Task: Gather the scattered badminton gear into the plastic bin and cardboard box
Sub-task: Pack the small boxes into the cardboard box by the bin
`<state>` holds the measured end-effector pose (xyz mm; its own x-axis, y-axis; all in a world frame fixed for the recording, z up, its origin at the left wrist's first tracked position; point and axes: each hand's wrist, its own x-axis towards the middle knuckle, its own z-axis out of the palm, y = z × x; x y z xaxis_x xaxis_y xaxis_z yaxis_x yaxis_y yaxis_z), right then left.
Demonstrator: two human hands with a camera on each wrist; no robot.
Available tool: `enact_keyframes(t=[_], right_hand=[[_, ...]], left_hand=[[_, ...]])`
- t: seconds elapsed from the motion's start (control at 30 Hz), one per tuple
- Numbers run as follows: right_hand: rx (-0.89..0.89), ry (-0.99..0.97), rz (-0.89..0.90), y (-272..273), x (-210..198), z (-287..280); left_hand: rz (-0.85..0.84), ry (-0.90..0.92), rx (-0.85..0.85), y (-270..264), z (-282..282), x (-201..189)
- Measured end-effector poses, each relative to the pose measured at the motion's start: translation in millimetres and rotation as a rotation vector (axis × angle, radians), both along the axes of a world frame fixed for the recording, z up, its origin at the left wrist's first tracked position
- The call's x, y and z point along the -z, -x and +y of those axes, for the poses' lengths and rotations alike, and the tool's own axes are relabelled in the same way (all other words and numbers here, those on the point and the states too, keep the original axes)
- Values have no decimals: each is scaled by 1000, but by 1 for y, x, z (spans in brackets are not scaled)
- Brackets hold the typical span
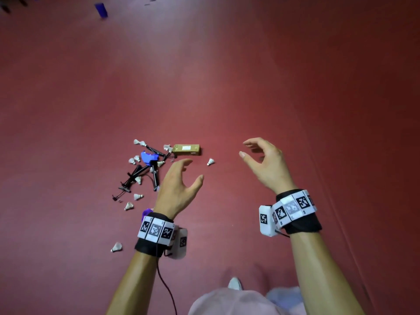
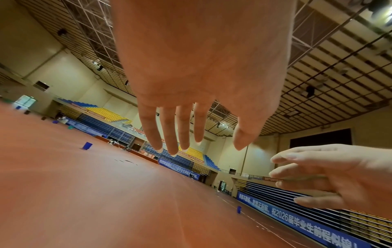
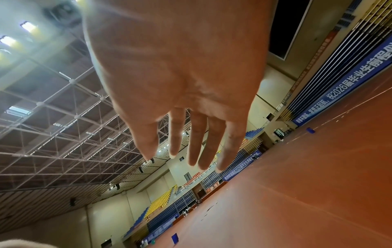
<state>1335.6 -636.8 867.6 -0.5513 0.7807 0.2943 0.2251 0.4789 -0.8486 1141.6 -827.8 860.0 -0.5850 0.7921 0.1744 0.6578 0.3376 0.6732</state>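
Observation:
On the red floor below me lies a heap of black rackets (image 1: 141, 173) with a blue plastic bin (image 1: 148, 158) on its side among them. A flat cardboard box (image 1: 186, 150) lies just right of the heap. Several white shuttlecocks are scattered around, one (image 1: 211, 162) apart on the right and one (image 1: 117, 247) near my left forearm. My left hand (image 1: 192, 170) hovers high above the heap's right edge, fingers relaxed and holding nothing. My right hand (image 1: 246, 148) floats further right, loosely curved and empty. The wrist views show both palms (image 2: 199, 67) (image 3: 182, 75) bare against the hall.
A blue bin (image 1: 101, 9) stands far off at the upper left; other blue bins (image 2: 87, 145) (image 2: 239, 209) dot the court. Stands and banners line the hall walls. My shoe (image 1: 235, 283) shows at the bottom. A purple item (image 1: 147, 211) peeks from behind my left wrist.

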Motion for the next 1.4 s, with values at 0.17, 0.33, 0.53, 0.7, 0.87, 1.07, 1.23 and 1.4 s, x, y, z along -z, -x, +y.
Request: enact_keyframes(t=[0.17, 0.33, 0.53, 0.7, 0.87, 1.07, 1.23, 1.4], right_hand=[[33, 7, -31, 37, 16, 90], [23, 11, -58, 80, 32, 206], [-68, -37, -81, 160, 16, 360], [-191, 2, -69, 244, 19, 433], [-384, 33, -160, 332, 44, 459], [-483, 32, -217, 461, 70, 484], [-521, 45, -334, 572, 93, 502], [-482, 71, -478, 649, 109, 531]], left_hand=[[1, 8, 77, 46, 111, 6], [5, 3, 99, 81, 219, 25], [-13, 26, -15, 138, 334, 32], [-18, 11, -153, 183, 385, 25], [-59, 95, -312, 241, 391, 42], [-112, 121, -443, 342, 394, 72], [-150, 135, -489, 462, 415, 92], [-117, 279, -390, 572, 457, 103]])
